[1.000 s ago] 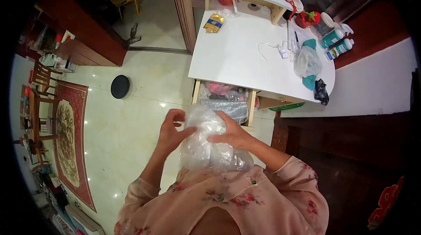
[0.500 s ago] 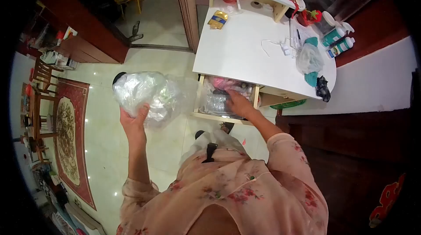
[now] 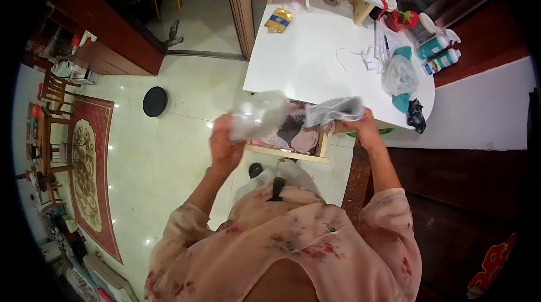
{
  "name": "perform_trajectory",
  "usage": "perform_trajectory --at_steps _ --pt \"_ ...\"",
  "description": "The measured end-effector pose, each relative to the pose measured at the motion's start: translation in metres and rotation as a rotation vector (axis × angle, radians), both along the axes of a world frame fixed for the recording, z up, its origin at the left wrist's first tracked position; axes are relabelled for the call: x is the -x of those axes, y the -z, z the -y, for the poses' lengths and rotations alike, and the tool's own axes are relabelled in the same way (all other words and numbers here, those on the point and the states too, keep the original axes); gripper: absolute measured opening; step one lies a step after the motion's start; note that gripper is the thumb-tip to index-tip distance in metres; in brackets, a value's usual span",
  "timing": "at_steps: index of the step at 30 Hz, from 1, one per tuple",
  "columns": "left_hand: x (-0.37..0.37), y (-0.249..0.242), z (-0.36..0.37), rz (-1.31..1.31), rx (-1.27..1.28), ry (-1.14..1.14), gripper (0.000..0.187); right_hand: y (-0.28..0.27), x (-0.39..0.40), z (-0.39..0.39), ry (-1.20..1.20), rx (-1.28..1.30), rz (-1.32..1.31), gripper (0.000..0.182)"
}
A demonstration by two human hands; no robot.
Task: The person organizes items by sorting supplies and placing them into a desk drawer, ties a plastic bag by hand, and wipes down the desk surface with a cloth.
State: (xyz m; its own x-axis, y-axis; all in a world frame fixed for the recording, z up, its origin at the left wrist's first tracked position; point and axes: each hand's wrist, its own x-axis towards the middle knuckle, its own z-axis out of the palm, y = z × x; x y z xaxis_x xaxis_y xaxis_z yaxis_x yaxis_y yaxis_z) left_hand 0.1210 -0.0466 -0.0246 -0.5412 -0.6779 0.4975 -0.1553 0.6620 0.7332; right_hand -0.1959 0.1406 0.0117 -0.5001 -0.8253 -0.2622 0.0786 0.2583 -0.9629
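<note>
My left hand point(image 3: 224, 147) is closed on a crumpled see-through plastic bag point(image 3: 260, 116), held over the left side of the open drawer point(image 3: 290, 153). On the other side, my right hand point(image 3: 362, 128) grips the end of a see-through plastic package point(image 3: 333, 111) with something dark showing in it; its kind is blurred. That package hangs above the drawer's right side, by the desk edge. Inside the drawer lie a pink item point(image 3: 306, 139) and something dark, partly covered by the two plastic things.
The white desk point(image 3: 304, 59) bears a gold packet point(image 3: 278, 20), a white cable point(image 3: 352, 52), a tied plastic bag point(image 3: 400, 76), a black bag point(image 3: 416, 116) and several bottles point(image 3: 441, 61). A round black stool point(image 3: 155, 102) stands on the tiled floor at left.
My left hand has brought the plastic bag rightward over the drawer, uncovering the stool. My right hand has come up out of the drawer and moved right with the see-through package.
</note>
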Motion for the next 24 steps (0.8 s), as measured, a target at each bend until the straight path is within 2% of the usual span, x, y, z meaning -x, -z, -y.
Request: perform_trajectory --at_steps 2,3,6,9,12,13,15,17,18,20,22,23,24 --pt "0.02 0.019 -0.004 0.026 0.033 0.192 0.055 -0.014 0.006 -0.011 0.082 0.015 0.037 0.016" --pt "0.031 0.05 -0.019 0.002 -0.356 0.171 0.059 -0.017 0.012 -0.017 0.093 0.026 0.051 0.015" --pt "0.078 0.04 -0.033 0.323 -0.622 0.017 0.057 -0.02 0.022 -0.028 0.089 0.024 0.053 0.017" --pt "0.086 0.063 -0.025 0.305 -0.644 0.116 0.057 -0.042 0.006 -0.016 0.025 -0.027 0.018 0.019" --pt "0.083 0.134 -0.007 0.416 -0.632 0.289 0.053 -0.005 0.012 -0.004 -0.243 -0.032 -0.045 0.022" --pt "0.084 0.143 -0.004 0.43 -0.633 0.321 0.049 -0.001 0.009 0.004 -0.328 -0.151 -0.138 0.023" --pt "0.084 0.153 -0.011 0.223 -0.889 0.308 0.043 0.002 -0.011 0.022 -0.425 -0.214 -0.302 0.025" --pt "0.096 0.148 -0.025 -0.324 -1.47 0.247 0.04 0.005 -0.031 0.04 -0.487 -0.217 -0.431 0.027" --pt "0.1 0.135 -0.03 -0.546 -1.666 0.225 0.04 0.012 -0.038 0.046 -0.501 -0.192 -0.478 0.028" --pt "0.102 0.091 -0.028 -0.566 -1.837 0.397 0.037 0.014 -0.042 0.05 -0.519 -0.189 -0.492 0.03" --pt "0.085 0.146 -0.019 -0.483 -1.742 0.489 0.041 0.012 -0.042 0.054 -0.538 -0.222 -0.431 0.033" --pt "0.078 0.144 -0.018 -0.45 -1.537 0.453 0.042 -0.001 -0.043 0.056 -0.517 -0.22 -0.461 0.027" --pt "0.076 0.128 -0.016 -0.226 -1.211 0.395 0.042 0.009 -0.04 0.054 -0.476 -0.183 -0.414 0.023"
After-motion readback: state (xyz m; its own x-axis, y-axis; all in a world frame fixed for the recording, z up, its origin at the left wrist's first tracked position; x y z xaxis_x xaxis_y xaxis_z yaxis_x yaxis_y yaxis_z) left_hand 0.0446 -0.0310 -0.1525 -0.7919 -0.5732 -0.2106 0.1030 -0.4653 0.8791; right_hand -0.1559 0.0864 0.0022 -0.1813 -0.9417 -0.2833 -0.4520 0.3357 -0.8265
